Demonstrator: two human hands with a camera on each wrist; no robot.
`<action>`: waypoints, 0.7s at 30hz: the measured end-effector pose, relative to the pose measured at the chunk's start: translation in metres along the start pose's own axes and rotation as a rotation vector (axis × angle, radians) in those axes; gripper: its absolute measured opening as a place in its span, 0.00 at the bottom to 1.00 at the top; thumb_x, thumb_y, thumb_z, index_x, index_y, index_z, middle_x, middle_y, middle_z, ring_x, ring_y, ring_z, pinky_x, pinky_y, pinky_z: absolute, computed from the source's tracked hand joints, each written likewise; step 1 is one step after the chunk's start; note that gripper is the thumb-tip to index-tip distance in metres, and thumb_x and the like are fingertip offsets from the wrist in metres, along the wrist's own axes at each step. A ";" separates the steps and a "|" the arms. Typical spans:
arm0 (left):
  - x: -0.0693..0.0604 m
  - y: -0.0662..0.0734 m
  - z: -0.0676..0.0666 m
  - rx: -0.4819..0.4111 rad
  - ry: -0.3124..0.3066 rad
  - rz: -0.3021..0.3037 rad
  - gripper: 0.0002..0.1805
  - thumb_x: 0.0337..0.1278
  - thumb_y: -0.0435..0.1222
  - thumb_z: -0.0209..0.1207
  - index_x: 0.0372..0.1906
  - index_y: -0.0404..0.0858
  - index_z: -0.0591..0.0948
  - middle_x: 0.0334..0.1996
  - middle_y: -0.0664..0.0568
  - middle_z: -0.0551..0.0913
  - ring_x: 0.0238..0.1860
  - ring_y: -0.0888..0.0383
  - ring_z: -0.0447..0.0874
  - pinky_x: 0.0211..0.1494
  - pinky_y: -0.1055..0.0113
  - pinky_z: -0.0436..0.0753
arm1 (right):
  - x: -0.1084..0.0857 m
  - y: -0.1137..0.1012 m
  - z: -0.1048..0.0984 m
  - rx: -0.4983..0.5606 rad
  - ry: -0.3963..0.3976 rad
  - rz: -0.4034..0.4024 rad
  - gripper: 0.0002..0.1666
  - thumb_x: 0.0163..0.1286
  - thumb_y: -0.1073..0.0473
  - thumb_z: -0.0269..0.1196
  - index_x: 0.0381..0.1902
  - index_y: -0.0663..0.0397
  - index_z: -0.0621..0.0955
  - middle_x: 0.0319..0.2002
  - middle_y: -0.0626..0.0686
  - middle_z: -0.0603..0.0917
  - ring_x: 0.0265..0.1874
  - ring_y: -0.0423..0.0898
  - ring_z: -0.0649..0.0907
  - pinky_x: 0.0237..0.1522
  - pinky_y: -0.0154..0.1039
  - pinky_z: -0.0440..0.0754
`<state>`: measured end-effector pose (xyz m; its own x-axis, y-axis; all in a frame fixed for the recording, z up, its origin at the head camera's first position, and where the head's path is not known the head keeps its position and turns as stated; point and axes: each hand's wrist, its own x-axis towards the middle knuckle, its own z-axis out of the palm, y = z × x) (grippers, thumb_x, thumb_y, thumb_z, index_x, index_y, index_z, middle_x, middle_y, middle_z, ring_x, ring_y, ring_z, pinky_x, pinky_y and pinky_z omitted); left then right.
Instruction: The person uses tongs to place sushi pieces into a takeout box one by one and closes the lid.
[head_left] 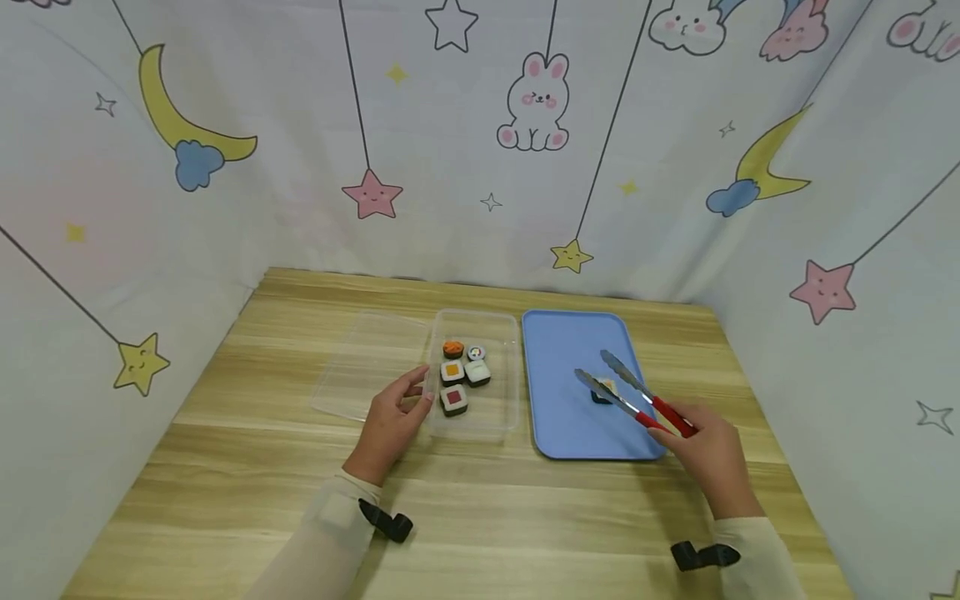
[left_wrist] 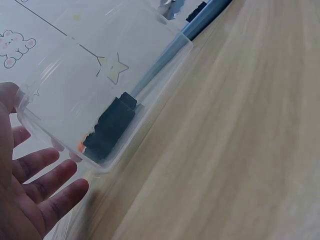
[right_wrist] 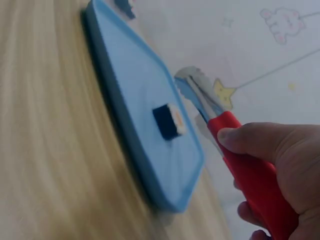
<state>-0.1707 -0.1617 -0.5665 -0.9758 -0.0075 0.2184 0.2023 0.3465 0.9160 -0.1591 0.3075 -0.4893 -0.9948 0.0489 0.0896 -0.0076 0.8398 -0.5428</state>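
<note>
On a wooden table with light brown streaks (head_left: 487, 517), a transparent rectangular plastic container (head_left: 501, 400) stands between a transparent flat plastic lid (head_left: 360, 375) on its left and a pale blue, round-cornered rectangular tray (head_left: 570, 425) on its right. The left hand (head_left: 392, 417) touches the container's left wall; its fingers lie extended and loosely spread, not clenched. Five toy sushi pieces sit inside the container: an orange-topped one (head_left: 453, 347), a small round white one with a coloured centre (head_left: 476, 353), a white-topped one with a yellow-orange square (head_left: 452, 372), a plain white-topped one (head_left: 477, 372) and, nearest the person, a white-topped one with a dark red square (head_left: 453, 400). The right hand (head_left: 708, 454) grips metal tongs with red handles (head_left: 670, 412), their arms spread above the tray. Beneath them, apart from the tips, a black-sided, pale-topped sushi piece with an orange centre (right_wrist: 167, 122) rests on the tray.
</note>
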 end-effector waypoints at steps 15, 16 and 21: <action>0.000 0.002 0.000 -0.007 -0.007 -0.022 0.28 0.74 0.41 0.61 0.75 0.43 0.74 0.67 0.44 0.79 0.58 0.50 0.84 0.55 0.48 0.85 | -0.014 0.026 0.010 -0.022 0.020 0.039 0.32 0.59 0.52 0.79 0.57 0.65 0.86 0.44 0.62 0.88 0.38 0.56 0.82 0.35 0.43 0.78; 0.000 0.002 -0.001 -0.008 -0.008 -0.023 0.28 0.74 0.41 0.61 0.75 0.43 0.74 0.67 0.44 0.79 0.59 0.50 0.83 0.55 0.48 0.85 | -0.014 0.026 0.011 -0.026 0.024 0.036 0.31 0.59 0.53 0.79 0.56 0.64 0.86 0.44 0.62 0.88 0.39 0.56 0.83 0.36 0.43 0.78; -0.001 0.003 -0.001 -0.005 -0.011 -0.029 0.28 0.74 0.41 0.61 0.75 0.43 0.74 0.68 0.45 0.79 0.59 0.50 0.83 0.55 0.49 0.85 | -0.016 0.027 0.014 -0.032 0.042 0.023 0.28 0.59 0.55 0.79 0.55 0.64 0.87 0.44 0.62 0.88 0.38 0.56 0.83 0.35 0.43 0.79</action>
<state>-0.1693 -0.1618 -0.5633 -0.9822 -0.0072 0.1876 0.1739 0.3413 0.9237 -0.1450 0.3218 -0.5173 -0.9895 0.0907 0.1127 0.0194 0.8549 -0.5184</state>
